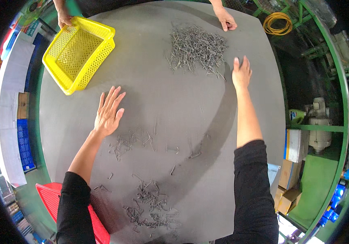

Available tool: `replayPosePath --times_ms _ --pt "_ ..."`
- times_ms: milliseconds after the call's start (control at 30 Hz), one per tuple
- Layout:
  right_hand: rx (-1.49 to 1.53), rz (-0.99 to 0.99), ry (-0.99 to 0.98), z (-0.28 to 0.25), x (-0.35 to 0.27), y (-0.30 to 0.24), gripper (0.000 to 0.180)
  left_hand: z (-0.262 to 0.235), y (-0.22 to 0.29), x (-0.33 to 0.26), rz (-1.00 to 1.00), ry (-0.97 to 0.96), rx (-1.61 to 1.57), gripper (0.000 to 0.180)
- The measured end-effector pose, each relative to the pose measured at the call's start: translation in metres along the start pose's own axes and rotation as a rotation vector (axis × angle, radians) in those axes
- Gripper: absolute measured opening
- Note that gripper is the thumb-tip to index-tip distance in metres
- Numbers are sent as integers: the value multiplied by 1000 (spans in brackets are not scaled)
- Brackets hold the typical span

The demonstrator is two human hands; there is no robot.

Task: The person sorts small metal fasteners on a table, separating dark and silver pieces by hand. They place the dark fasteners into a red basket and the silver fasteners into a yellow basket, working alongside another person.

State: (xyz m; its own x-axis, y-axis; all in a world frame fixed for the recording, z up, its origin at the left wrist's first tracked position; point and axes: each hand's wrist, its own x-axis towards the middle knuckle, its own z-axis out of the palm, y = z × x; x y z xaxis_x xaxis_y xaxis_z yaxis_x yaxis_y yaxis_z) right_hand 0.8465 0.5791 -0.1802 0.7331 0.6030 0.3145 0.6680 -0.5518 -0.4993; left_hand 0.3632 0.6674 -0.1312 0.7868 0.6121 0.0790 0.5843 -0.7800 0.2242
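Observation:
My left hand (109, 112) is open, fingers spread, over the middle left of the grey table (174, 101). It holds nothing. Beside it, toward me, lies a small scatter of thin, dark, bent metal pieces (123, 144). My right hand (242, 75), also open and holding nothing, is just right of a big heap of the same thin metal pieces (196, 49) at the far side. A looser cluster of these pieces (152, 207) lies close to me between my forearms, with a few single ones strewn between.
Across the table, a co-worker's hand (64, 19) grips a yellow perforated basket (95, 61); their other hand (226, 20) is beside the heap. A red basket (50, 195) stands by my left sleeve. Cardboard boxes (290, 175) and a green frame (325, 128) are at the right.

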Motion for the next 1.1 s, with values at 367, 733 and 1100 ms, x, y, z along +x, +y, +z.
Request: replayPosePath --times_ms 367,733,1100 --pt "76 -539 -482 62 63 -105 53 1 -2 2 -27 -10 -76 53" --pt "672 -808 -945 -15 -83 -161 23 5 -8 -4 -56 56 -155 54" --pt "-110 -231 -331 110 108 -110 77 2 -9 -2 -19 -5 -146 56"
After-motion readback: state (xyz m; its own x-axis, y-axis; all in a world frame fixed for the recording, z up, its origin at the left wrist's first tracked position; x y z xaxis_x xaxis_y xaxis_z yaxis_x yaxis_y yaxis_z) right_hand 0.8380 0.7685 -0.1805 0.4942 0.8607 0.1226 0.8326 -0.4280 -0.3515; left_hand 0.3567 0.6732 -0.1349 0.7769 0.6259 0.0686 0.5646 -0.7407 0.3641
